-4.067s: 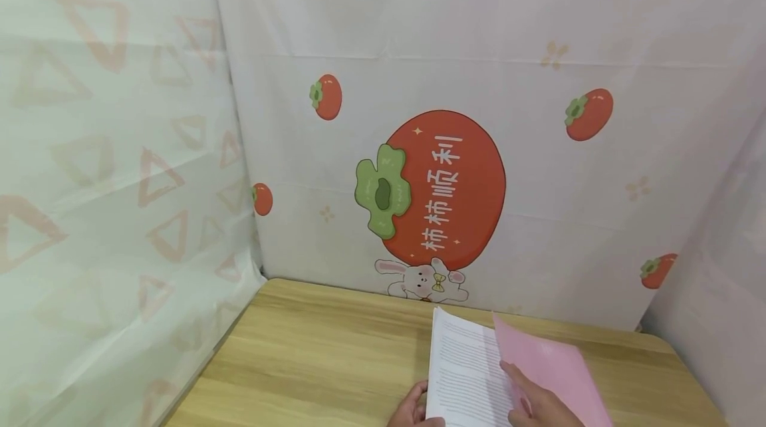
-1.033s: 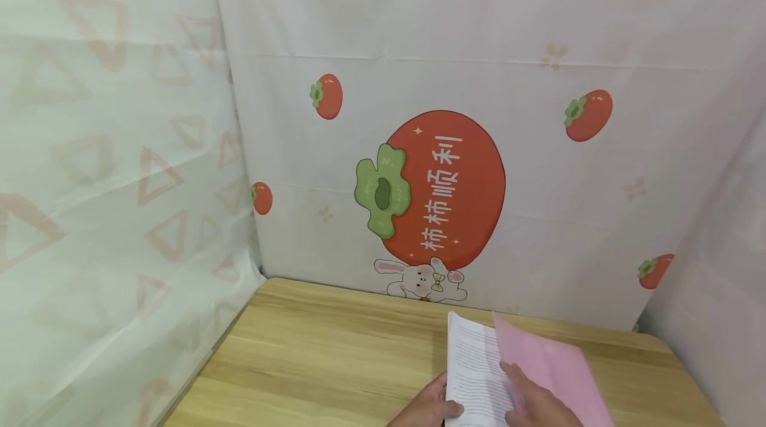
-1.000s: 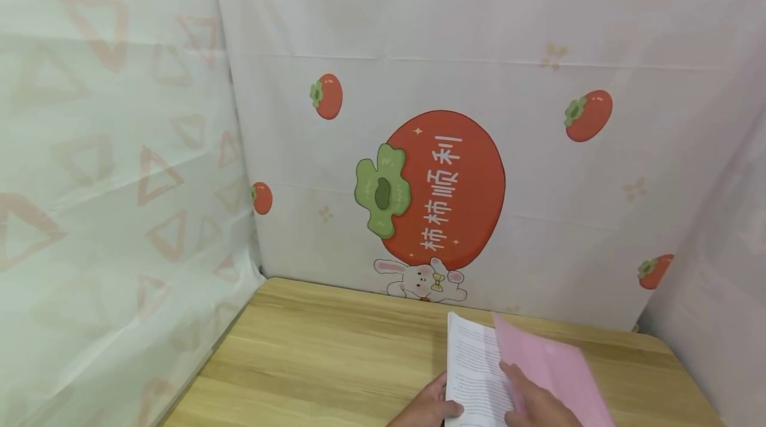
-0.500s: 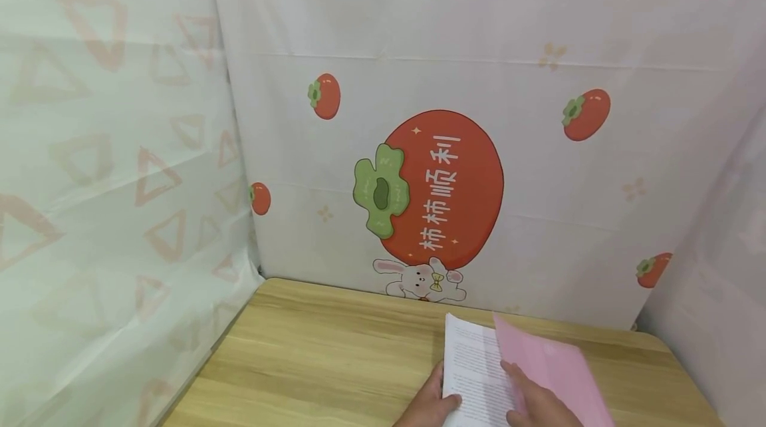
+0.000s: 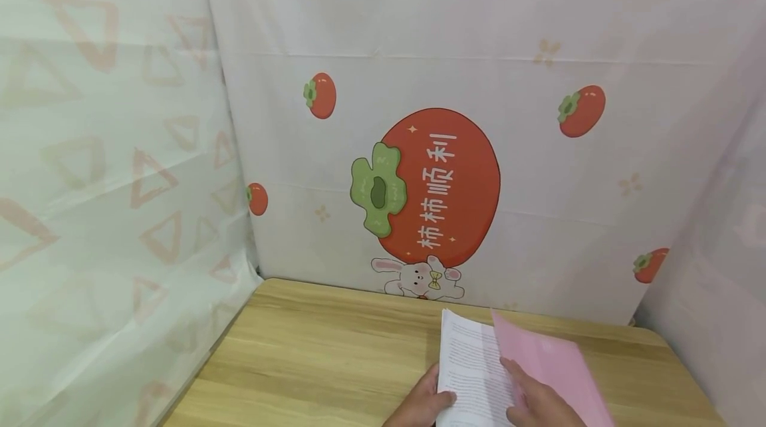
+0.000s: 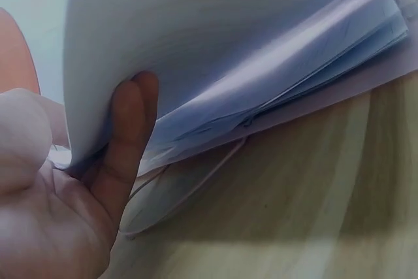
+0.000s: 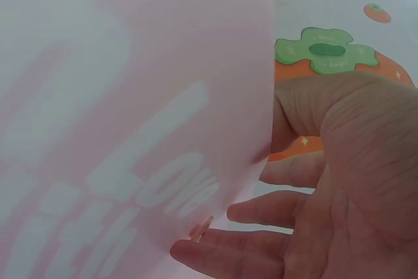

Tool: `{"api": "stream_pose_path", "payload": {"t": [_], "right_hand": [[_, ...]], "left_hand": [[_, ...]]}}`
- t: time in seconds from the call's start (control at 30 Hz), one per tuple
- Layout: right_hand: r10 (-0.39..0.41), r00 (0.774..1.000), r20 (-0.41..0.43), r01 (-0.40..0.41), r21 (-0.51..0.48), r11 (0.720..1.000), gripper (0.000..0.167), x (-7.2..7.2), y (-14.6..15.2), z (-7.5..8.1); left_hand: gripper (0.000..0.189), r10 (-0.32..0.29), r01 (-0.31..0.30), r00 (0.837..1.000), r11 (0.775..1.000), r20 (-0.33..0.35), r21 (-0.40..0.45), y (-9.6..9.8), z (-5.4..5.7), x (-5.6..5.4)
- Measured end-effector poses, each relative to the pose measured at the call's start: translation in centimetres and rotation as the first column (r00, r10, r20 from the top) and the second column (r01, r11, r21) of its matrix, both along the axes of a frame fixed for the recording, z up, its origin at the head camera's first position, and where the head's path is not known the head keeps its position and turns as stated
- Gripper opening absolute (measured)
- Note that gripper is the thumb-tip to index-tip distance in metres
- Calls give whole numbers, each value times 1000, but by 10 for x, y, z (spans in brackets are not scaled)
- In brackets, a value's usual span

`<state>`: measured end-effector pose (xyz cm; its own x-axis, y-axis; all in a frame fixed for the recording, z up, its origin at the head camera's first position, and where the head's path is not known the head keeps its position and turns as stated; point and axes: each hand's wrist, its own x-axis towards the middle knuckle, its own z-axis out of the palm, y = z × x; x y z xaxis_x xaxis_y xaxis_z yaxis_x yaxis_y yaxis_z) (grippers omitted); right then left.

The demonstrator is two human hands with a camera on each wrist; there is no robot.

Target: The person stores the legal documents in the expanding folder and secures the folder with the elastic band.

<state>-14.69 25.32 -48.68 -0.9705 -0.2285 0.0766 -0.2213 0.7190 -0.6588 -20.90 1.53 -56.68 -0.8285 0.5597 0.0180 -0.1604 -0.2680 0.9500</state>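
Observation:
My left hand (image 5: 423, 402) grips the left edge of a stack of printed white paper (image 5: 473, 367), its thumb on the top page. Seen from the left wrist, the fingers (image 6: 127, 132) curl round the raised sheets (image 6: 196, 24), with more sheets lying beneath them. A pink folder cover (image 5: 547, 354) stands lifted along the stack's right side. My right hand (image 5: 541, 404) holds this cover by its edge, index finger stretched along it. White lettering shows on the cover (image 7: 130, 129) in the right wrist view, where the fingers (image 7: 271, 208) sit at its edge.
Everything lies over a wood-grain table (image 5: 323, 347). From the folder's edge hangs a thin loop of cord (image 6: 189, 200). A white curtain with persimmon prints (image 5: 443, 187) hangs behind the table, and another with triangles (image 5: 114, 181) at the left.
Compared with about four seconds ago, the paper stack's left edge sits farther right and my left hand has followed it. Lately both shifted slightly left. The right hand and pink cover barely moved.

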Motion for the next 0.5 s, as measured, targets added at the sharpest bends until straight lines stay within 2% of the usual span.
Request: {"api": "stream_pose_path", "payload": {"t": [0.17, 0.27, 0.37, 0.5], "right_hand": [[26, 999, -43, -26, 14, 1000, 77, -1, 1, -1], [17, 999, -27, -16, 32, 999, 78, -2, 2, 0], [20, 1000, 0, -20, -6, 1000, 78, -2, 1, -1], [50, 998, -26, -51, -43, 998, 77, -1, 0, -3]], "left_hand": [[66, -16, 16, 1000, 1000, -20, -3, 8, 1, -4], [64, -5, 5, 1000, 1000, -22, -8, 14, 3, -3], [63, 16, -18, 999, 999, -36, -34, 20, 3, -1], [64, 35, -36, 999, 997, -20, -64, 25, 4, 1]]}}
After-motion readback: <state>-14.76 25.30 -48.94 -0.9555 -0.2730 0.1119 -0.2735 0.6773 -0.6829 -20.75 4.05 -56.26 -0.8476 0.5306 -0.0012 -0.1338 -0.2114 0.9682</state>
